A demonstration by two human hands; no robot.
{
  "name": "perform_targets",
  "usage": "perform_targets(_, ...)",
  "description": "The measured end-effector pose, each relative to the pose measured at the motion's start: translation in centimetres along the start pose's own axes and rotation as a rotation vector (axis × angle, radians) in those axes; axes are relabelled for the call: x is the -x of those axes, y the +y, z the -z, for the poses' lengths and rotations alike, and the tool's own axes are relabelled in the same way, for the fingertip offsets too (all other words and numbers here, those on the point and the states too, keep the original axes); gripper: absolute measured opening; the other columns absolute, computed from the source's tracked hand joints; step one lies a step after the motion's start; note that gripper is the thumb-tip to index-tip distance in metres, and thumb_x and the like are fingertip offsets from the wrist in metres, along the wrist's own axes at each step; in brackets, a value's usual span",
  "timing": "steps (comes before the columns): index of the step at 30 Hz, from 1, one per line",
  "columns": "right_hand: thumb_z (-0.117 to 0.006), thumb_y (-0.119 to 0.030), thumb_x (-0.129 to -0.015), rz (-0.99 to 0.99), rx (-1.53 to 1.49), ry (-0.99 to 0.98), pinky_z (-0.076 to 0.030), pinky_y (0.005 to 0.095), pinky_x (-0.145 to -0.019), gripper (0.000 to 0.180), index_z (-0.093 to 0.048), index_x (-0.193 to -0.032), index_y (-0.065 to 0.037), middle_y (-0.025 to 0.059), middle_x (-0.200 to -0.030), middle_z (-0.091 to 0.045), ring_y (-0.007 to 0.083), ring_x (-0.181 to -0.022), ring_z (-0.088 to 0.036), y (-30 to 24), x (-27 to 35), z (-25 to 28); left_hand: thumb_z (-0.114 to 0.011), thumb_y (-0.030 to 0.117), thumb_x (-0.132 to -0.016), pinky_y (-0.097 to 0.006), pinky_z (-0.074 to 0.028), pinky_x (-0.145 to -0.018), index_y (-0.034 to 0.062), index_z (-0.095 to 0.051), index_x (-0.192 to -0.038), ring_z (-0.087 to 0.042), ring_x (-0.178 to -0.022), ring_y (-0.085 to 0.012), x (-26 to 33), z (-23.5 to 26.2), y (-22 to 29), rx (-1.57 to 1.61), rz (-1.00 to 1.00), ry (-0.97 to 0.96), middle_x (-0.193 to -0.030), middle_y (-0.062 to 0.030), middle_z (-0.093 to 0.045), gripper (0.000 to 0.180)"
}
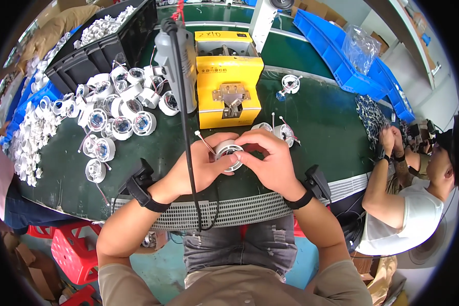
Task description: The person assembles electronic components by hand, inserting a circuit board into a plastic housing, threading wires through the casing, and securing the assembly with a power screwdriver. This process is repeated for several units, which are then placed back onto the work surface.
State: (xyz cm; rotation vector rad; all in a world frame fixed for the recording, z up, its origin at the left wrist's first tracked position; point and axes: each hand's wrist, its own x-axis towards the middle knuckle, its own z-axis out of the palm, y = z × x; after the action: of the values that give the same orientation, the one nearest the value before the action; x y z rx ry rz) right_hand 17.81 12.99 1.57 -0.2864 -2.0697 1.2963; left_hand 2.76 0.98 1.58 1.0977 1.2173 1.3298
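Observation:
Between both hands, over the near middle of the green table, is a white round plastic housing with an open ring-shaped face. My left hand grips its left side, thumb on the lower rim. From the right, my right hand has its fingers closed round the housing and its thumb pressed on the ring. A white connector on a thin wire sticks up beside the left fingers. Just beyond the hands lie two more white housings with wires. What sits inside the held housing is too small to make out.
A yellow machine stands ahead, a grey powered screwdriver hanging beside it. Its black cable crosses before my left hand. Left are piled white housings and a black crate. Blue bins and a co-worker are right.

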Motion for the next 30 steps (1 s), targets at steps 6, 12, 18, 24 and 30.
perform_targets(6,-0.074,-0.007,-0.078,0.128,0.083,0.084,-0.048,0.0314,-0.089,0.055,-0.048,-0.125,0.001,0.0148,-0.116,-0.06,0.0208,-0.104,-0.06,-2.2,-5.0,-2.4,-0.046,0.005,-0.097,-0.036,-0.056,-0.086,-0.0013,-0.044,-0.131,-0.061,-0.102,-0.0195,-0.3,0.2,0.1,0.142,0.089,0.098,-0.116,-0.01,-0.058,0.035)
perform_targets(12,-0.075,-0.02,-0.077,0.086,0.068,0.062,-0.048,0.0383,-0.09,0.074,-0.034,-0.136,0.001,0.0188,-0.107,-0.063,0.0273,-0.1,-0.064,-3.0,-8.7,-7.9,-0.044,0.006,-0.097,-0.039,-0.056,-0.087,-0.0023,-0.04,-0.133,-0.059,-0.11,-0.027,-0.5,1.1,-1.4,0.183,-0.009,0.102,-0.121,-0.0168,-0.055,0.037)
perform_targets(18,-0.051,-0.021,-0.09,0.32,-0.436,0.368,-0.048,0.0309,-0.057,0.053,-0.032,-0.133,0.002,0.0087,-0.076,-0.055,0.0171,-0.06,-0.055,-4.0,-9.6,-5.6,-0.045,0.007,-0.096,-0.034,-0.058,-0.081,-0.0062,-0.043,-0.129,-0.062,-0.093,-0.0198,-1.4,0.7,-1.8,0.344,0.193,0.181,-0.113,-0.0123,-0.056,0.036)
perform_targets(24,-0.054,-0.023,-0.093,0.172,-0.249,0.544,-0.037,0.0279,-0.042,0.043,-0.04,-0.125,0.001,0.006,-0.055,-0.048,0.0144,-0.044,-0.046,-4.2,-12.0,-3.7,-0.044,0.006,-0.096,-0.036,-0.058,-0.084,-0.0085,-0.039,-0.132,-0.063,-0.09,-0.0224,-1.2,0.7,-1.5,0.383,0.224,0.269,-0.109,-0.0118,-0.056,0.039)
perform_targets(30,-0.055,-0.023,-0.093,0.17,-0.253,0.578,-0.037,0.0275,-0.042,0.04,-0.041,-0.123,-0.001,0.0053,-0.059,-0.049,0.0133,-0.046,-0.046,-4.0,-12.6,-4.0,-0.044,0.006,-0.096,-0.036,-0.058,-0.084,-0.0087,-0.039,-0.132,-0.063,-0.091,-0.0224,-1.2,0.8,-1.5,0.392,0.236,0.273,-0.109,-0.0117,-0.056,0.039)
